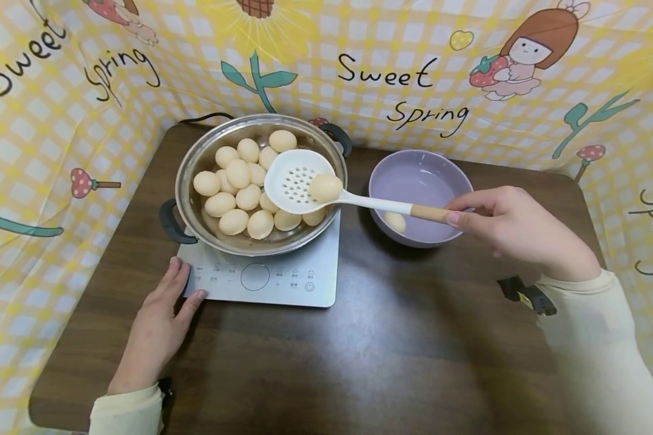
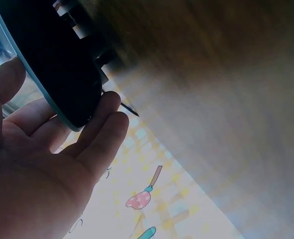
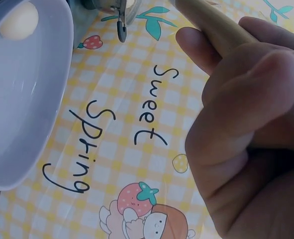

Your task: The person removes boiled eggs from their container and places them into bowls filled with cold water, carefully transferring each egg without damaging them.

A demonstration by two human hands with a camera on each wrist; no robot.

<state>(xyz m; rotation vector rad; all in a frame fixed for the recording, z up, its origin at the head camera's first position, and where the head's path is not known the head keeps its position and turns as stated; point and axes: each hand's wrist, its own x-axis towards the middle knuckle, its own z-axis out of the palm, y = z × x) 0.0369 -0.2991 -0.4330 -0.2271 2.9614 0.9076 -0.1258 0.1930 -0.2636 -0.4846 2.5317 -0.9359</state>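
Observation:
My right hand (image 1: 500, 223) pinches the wooden end of a white slotted spoon (image 1: 383, 207) between thumb and fingers. One pale egg (image 1: 326, 188) lies in the spoon's perforated bowl, above the right side of a steel pot (image 1: 187, 211). Inside the pot are several more cream-coloured eggs (image 1: 238, 174). The spoon handle crosses over a purple bowl (image 1: 421, 238), where another egg (image 3: 18, 21) rests. At the lower left, my left hand (image 1: 160, 323) holds the corner of a white induction cooker (image 1: 305, 296) under the pot, thumb at the front edge, fingers along the left side.
Black handles (image 1: 175, 222) stick out from the pot's two sides. A dark cord (image 1: 209, 116) runs behind it. Brown tabletop (image 1: 359, 368) extends in front, and a yellow checked cloth (image 1: 315, 78) printed with lettering encloses the back and sides.

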